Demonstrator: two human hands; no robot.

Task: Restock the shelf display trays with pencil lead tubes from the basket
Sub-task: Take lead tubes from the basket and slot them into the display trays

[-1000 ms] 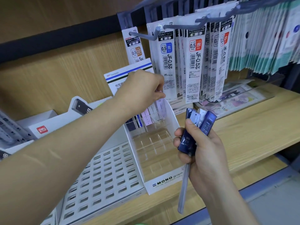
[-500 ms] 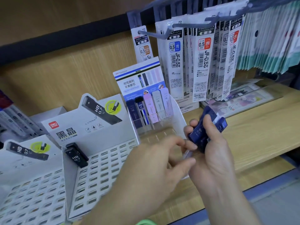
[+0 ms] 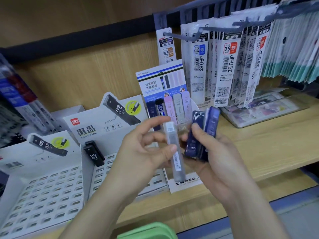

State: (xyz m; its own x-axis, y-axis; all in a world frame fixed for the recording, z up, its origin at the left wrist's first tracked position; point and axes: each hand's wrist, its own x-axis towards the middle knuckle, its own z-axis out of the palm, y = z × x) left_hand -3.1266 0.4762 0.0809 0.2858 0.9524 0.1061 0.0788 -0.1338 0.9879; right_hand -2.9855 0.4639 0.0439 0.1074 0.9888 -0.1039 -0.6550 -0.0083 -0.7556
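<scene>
My left hand (image 3: 146,152) pinches a grey lead tube (image 3: 173,149) between thumb and fingers, holding it upright in front of the MONO display tray (image 3: 186,182). My right hand (image 3: 219,163) grips a bundle of dark blue lead tubes (image 3: 202,133) just right of the grey one. At the back of the MONO tray stand several tubes (image 3: 170,107) in blue, pink, grey and lilac. The green basket (image 3: 150,232) shows at the bottom edge.
Two white slotted Deli trays (image 3: 51,192) sit to the left, one with a black HB 0.7 tube (image 3: 94,153) standing in it. Pen refill packs (image 3: 229,66) hang on hooks above right. The wooden shelf (image 3: 269,140) runs to the right with flat packets on it.
My left hand came back from the rear of the MONO tray to my right hand and has drawn the grey tube out of the bundle. The view shifted right.
</scene>
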